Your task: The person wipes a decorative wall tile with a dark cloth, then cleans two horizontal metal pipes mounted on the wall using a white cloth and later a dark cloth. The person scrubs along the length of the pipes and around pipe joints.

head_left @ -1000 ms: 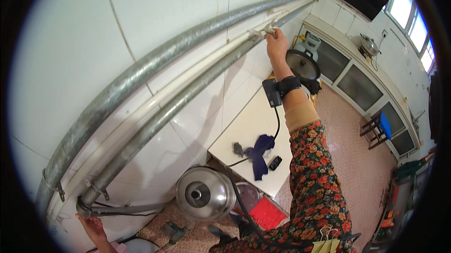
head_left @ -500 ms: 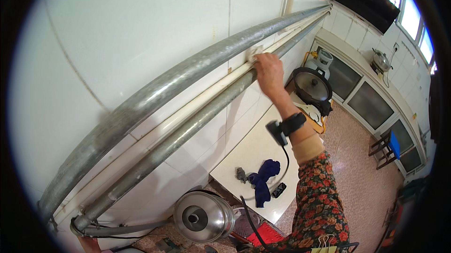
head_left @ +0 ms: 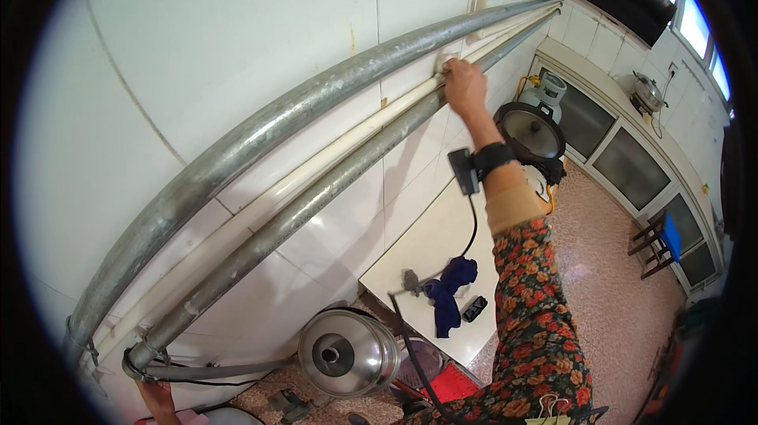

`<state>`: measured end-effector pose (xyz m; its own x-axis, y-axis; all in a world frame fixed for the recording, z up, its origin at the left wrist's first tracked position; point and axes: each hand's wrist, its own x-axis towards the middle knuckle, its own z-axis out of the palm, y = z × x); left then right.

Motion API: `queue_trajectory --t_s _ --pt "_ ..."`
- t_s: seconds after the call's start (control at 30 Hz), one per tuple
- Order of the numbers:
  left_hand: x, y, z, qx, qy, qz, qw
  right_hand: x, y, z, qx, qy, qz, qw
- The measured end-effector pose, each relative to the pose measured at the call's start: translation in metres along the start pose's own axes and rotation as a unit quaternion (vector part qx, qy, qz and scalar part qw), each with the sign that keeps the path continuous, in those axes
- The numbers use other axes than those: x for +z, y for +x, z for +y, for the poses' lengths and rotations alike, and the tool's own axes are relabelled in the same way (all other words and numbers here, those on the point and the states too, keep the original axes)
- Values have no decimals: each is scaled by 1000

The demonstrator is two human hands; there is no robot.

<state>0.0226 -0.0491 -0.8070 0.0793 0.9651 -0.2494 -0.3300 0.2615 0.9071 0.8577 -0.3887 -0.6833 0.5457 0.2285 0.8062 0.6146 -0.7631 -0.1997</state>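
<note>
My right hand (head_left: 466,87) is closed on a small whitish cloth (head_left: 446,67), pressed against the white pipe (head_left: 371,127) that runs along the tiled wall. A thick grey metal pipe (head_left: 316,93) passes above it and a thinner grey pipe (head_left: 332,184) just below. A black band with a small box (head_left: 478,164) and a cable sits on my right wrist. At the lower left, my left hand (head_left: 158,400) reaches up to the bent end of the lower grey pipe. Its fingers are mostly hidden there.
Below stands a pale tabletop (head_left: 403,267) with a dark blue cloth (head_left: 450,299) and a small black item (head_left: 474,309). Nearby are a lidded steel pot (head_left: 347,352), a black pan (head_left: 533,133), a gas cylinder (head_left: 546,93) and a blue-topped stool (head_left: 659,243).
My right hand has slid a little farther along the white pipe, toward the far right, with the cloth. More of my left hand shows at the lower left.
</note>
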Motion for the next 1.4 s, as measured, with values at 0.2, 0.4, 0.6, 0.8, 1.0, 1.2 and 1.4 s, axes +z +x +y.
queue_trajectory --t_s 0.2,0.4,0.6,0.8,1.0,1.2,1.4 --pt "-5 8 -2 -34 0 -31 999 -48 -57 -103 -104 187 31 976" --pt "8 -17 11 -63 -25 -60 996 -104 -96 -174 -121 303 -28 945" --pt "71 -127 -60 -173 150 -253 940 -145 -177 -183 219 774 -293 517" --pt "192 -205 -166 -168 144 -436 872 -154 -358 -200 381 781 -418 264" --pt "217 -232 -258 -246 107 -358 894 -160 -477 -194 508 709 -394 289" --pt "215 -231 -327 -252 173 -351 885 -127 -520 -168 574 630 -393 344" --pt "235 -216 -393 -237 266 -399 845 -84 -562 -81 503 637 -473 342"
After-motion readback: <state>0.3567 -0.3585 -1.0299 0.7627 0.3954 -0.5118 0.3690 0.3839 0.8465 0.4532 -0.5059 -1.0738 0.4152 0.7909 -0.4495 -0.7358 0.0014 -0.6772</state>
